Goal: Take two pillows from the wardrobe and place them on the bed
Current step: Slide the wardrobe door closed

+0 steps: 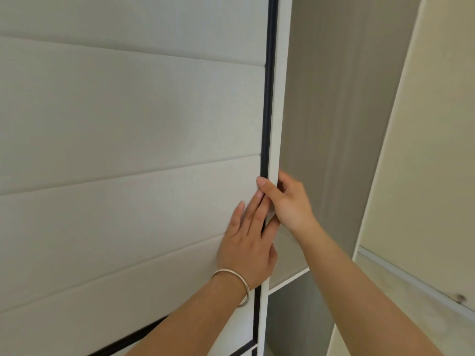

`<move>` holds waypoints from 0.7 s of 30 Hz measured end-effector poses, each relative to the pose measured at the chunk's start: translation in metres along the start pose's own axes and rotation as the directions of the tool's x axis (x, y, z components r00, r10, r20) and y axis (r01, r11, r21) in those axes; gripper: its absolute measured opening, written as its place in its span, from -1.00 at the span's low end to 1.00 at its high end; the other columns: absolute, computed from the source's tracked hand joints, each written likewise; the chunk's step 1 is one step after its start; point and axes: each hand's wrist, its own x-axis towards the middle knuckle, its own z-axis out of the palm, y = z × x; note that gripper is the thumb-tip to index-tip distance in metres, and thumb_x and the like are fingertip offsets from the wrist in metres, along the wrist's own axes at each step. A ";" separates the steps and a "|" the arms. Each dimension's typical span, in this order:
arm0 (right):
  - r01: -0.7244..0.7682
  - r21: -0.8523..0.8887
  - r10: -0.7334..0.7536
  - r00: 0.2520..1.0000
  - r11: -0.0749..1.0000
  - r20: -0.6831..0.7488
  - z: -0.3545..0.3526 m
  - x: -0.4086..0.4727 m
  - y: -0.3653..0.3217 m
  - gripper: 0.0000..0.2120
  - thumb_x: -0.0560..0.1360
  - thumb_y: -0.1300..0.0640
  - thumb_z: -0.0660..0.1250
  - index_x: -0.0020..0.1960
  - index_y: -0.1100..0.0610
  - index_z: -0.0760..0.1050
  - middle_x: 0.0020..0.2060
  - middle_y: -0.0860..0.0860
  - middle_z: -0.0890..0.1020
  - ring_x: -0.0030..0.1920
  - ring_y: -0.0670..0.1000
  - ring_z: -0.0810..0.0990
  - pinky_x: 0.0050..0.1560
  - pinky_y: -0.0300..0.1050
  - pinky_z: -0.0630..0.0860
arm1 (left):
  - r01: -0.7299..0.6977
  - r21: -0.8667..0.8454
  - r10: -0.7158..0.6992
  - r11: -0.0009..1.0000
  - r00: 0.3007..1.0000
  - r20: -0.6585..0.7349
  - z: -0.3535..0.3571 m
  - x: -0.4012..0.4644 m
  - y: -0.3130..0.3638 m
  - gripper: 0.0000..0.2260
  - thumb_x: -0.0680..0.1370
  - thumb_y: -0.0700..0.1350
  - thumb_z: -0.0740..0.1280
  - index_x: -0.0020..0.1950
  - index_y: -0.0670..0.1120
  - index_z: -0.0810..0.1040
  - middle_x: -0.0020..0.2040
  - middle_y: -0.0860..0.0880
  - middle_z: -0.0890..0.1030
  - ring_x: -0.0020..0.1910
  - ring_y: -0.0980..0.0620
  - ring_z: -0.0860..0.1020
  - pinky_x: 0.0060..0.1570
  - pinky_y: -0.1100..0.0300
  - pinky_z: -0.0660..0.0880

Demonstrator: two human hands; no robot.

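Note:
A pale wardrobe door (pixel 128 140) with horizontal grooves and a black edge strip fills the left of the head view. My right hand (pixel 288 201) is wrapped around the door's right edge, thumb in front and fingers behind. My left hand (pixel 249 242), with a silver bangle on the wrist, lies flat against the door face just below, its fingers spread and reaching the same edge. Behind the edge the wardrobe interior (pixel 326 124) shows a grey back wall. No pillows and no bed are in view.
A white shelf (pixel 290 278) crosses the wardrobe interior below my right wrist, with a darker compartment under it. At the right stands a cream side panel (pixel 424 150) with a light rail along its lower edge.

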 end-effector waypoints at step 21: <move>0.050 -0.781 -0.493 0.800 0.623 -0.342 -0.150 0.086 0.106 -0.45 0.53 -0.09 0.15 0.43 0.16 0.29 0.41 0.22 0.32 0.39 0.14 0.20 0.36 0.15 0.24 | -0.001 -0.008 0.001 1.000 1.000 -0.031 0.101 0.131 0.128 -0.30 0.48 0.15 0.21 0.49 -0.21 0.15 0.50 -0.23 0.06 0.52 -0.14 -0.09 0.48 -0.03 -0.21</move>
